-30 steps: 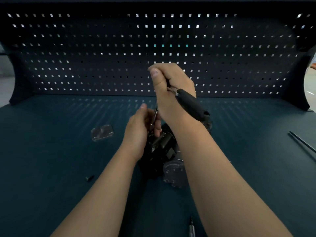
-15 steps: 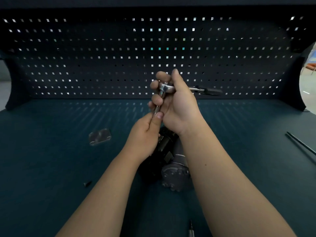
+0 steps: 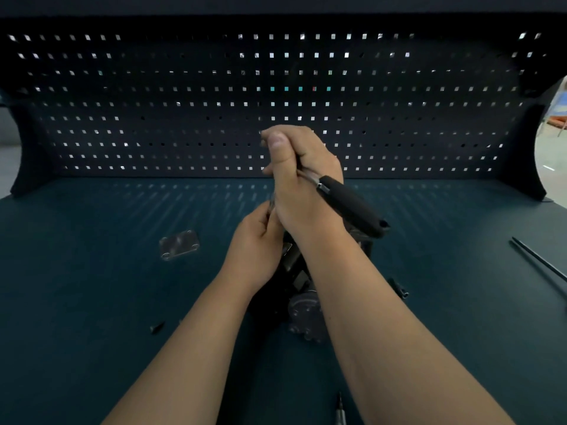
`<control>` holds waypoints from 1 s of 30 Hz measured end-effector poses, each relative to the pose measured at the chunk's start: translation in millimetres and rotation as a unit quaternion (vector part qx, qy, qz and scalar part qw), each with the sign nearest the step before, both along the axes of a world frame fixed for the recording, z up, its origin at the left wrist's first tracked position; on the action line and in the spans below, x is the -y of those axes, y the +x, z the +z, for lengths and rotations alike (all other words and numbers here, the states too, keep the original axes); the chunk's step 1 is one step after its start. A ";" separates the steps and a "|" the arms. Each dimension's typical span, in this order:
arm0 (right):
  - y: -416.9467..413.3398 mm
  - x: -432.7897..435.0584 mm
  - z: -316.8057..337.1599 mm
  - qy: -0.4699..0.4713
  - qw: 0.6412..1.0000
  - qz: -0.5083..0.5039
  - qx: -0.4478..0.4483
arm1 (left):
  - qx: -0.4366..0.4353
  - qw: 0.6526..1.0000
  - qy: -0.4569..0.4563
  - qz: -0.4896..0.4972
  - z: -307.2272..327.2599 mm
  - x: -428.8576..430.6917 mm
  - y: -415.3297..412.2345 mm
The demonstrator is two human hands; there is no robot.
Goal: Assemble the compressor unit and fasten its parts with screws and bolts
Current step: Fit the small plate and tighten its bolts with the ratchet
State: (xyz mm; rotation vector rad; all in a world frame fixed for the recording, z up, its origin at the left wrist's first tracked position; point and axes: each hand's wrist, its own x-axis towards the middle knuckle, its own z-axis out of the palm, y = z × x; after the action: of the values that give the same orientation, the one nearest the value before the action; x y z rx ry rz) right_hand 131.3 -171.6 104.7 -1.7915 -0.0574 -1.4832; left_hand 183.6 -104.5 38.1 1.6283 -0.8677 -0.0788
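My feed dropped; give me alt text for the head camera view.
The right hand grips a ratchet wrench near its head, black handle angled down to the right, while the left hand pinches its shaft just above the dark compressor unit on the table. A metal plate and a loose screw lie to the left.

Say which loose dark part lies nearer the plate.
The left part, beside the left forearm on the plate's side; the right part lies past the right forearm.
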 end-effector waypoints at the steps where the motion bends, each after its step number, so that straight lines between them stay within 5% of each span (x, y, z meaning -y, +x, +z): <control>1: -0.6 0.5 0.5 0.007 1.000 0.001 -0.013 | 0.009 1.000 0.009 0.001 0.5 -0.4 0.2; 6: -5.9 11.5 5.6 0.173 0.962 0.179 -0.108 | 0.063 0.998 0.023 0.019 1.3 0.3 -0.1; 10: -3.6 15.7 12.4 0.396 0.808 0.409 -0.155 | 0.078 0.997 0.017 0.020 -0.2 -0.1 0.2; 12: -1.4 19.3 13.0 0.418 0.784 0.428 -0.165 | 0.088 0.996 0.023 0.021 -1.5 -0.8 1.7; 14: -0.3 20.3 12.0 0.396 0.795 0.428 -0.166 | 0.080 0.997 0.014 0.018 -1.8 -0.7 3.5; 19: 0.1 15.1 3.9 0.243 0.928 0.268 -0.090 | 0.051 0.998 -0.007 0.022 -3.6 0.2 0.2; 26: 0.0 5.0 0.4 0.075 0.997 0.032 -0.008 | 0.041 0.998 -0.026 0.042 -2.7 -0.3 -2.1; 30: 1.3 1.8 0.6 -0.054 0.995 -0.087 0.014 | 0.025 0.998 -0.020 0.046 -6.1 0.4 -0.5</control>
State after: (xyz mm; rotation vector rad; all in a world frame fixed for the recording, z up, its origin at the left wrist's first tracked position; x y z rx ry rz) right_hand 132.6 -173.4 105.3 -1.9024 0.0035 -1.6556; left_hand 183.1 -104.9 32.1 1.6355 -0.8263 0.0423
